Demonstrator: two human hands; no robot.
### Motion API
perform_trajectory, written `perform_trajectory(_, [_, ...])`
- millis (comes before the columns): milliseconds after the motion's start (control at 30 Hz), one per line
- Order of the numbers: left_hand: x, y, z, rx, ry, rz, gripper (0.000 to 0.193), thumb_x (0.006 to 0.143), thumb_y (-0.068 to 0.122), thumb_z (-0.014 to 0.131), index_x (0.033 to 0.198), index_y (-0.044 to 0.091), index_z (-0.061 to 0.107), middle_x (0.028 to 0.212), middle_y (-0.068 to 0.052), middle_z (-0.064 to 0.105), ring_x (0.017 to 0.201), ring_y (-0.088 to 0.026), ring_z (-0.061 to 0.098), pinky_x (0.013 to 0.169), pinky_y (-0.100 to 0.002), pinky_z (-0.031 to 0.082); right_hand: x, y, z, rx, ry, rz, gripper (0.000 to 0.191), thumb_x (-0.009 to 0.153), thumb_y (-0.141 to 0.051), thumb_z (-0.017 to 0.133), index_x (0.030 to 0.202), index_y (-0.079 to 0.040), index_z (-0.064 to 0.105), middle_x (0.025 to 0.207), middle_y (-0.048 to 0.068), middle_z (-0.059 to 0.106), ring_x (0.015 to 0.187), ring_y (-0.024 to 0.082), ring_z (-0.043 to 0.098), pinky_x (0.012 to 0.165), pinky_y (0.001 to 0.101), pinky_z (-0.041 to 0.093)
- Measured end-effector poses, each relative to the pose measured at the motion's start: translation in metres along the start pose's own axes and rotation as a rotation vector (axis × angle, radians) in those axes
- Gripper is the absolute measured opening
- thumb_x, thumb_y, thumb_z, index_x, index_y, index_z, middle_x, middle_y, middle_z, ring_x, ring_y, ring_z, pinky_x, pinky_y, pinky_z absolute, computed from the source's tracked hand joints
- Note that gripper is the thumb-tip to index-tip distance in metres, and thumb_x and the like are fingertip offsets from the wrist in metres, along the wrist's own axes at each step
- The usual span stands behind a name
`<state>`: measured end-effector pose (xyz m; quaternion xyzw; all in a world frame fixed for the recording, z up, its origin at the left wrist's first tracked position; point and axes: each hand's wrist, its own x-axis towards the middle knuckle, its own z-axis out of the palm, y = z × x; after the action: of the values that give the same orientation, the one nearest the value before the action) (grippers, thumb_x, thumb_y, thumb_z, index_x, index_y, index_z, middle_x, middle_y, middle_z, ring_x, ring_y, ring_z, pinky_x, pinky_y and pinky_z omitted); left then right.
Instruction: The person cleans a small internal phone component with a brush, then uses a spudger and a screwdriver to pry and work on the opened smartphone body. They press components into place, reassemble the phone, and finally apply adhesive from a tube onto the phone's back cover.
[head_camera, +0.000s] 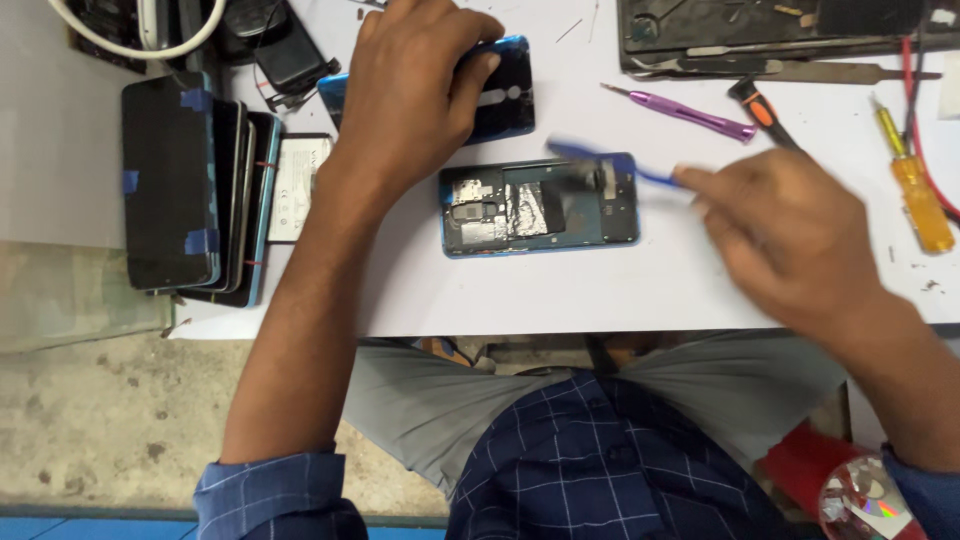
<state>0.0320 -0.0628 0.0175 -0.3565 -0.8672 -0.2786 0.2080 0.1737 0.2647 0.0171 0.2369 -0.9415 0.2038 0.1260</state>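
Opened phone (540, 205): lies flat near the middle of the white tabletop (620, 290), long side running 9 to 3 o'clock; back cover off, blue frame around dark insides, silvery shields and a camera block toward its 9 o'clock end, a foil-like patch at the centre.
Back cover (505, 95): glossy blue-black shell at 12 o'clock of the opened phone, just apart from it.
Left hand (415, 95): palm down on the back cover, fingers curled over its far edge, gripping it.
Right hand (780, 235): at 3 o'clock of the opened phone, blurred; fingers pinched around a thin blue pry tool (610, 165) whose tip sits over the phone's 3 o'clock end.
Phone stack (195, 185): several handsets piled at 9 o'clock, blue tape on the top 1.
Loose battery (297, 185): white, just beside the stack.
Purple screwdriver (685, 112): at 1 o'clock.
Yellow screwdriver (915, 190): at 3 o'clock, near the edge.
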Motion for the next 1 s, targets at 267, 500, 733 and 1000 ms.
perform_trajectory(267, [-0.012, -0.009, 0.018, 0.086, 0.072, 0.037, 0.025, 0.096, 0.010, 0.074, 0.120, 0.006, 0.068, 0.116, -0.011, 0.071, 0.115, -0.033, 0.059, 0.098, -0.051, 0.040, 0.012, -0.050, 0.018, -0.054, -0.142, -0.150, 0.042, 0.083, -0.011, 0.074, 0.124, -0.016, 0.074, 0.101, 0.008, 0.071, 0.088, 0.024, 0.065, 0.076, 0.0403, 0.051])
perform_trajectory(500, [-0.043, 0.001, -0.043, -0.127, -0.277, -0.144, 0.060, 0.078, 0.010, 0.077, 0.136, 0.007, 0.063, 0.123, -0.008, 0.071, 0.118, -0.031, 0.059, 0.103, -0.047, 0.044, 0.021, -0.050, 0.020, -0.142, -0.188, -0.150, 0.043, 0.081, -0.012, 0.075, 0.123, -0.018, 0.076, 0.103, 0.008, 0.072, 0.086, 0.024, 0.064, 0.075, 0.0395, 0.052])
perform_trajectory(733, [-0.070, 0.031, -0.055, -0.119, -0.416, -0.297, 0.103, 0.057, 0.023, 0.094, 0.149, 0.009, 0.049, 0.131, -0.016, 0.063, 0.128, -0.034, 0.050, 0.108, -0.048, 0.040, 0.035, -0.057, 0.029, -0.100, -0.127, -0.264, 0.042, 0.079, -0.012, 0.074, 0.121, -0.018, 0.075, 0.102, 0.009, 0.071, 0.090, 0.025, 0.068, 0.076, 0.0401, 0.053])
perform_trajectory(1000, [-0.070, 0.036, -0.054, -0.167, -0.453, -0.382, 0.115, 0.056, 0.021, 0.094, 0.154, 0.011, 0.034, 0.137, -0.007, 0.067, 0.138, -0.033, 0.045, 0.116, -0.052, 0.031, 0.069, -0.044, 0.045, -0.107, -0.122, -0.264, 0.038, 0.084, -0.006, 0.073, 0.120, -0.015, 0.077, 0.103, 0.007, 0.072, 0.081, 0.019, 0.067, 0.057, 0.0303, 0.051])
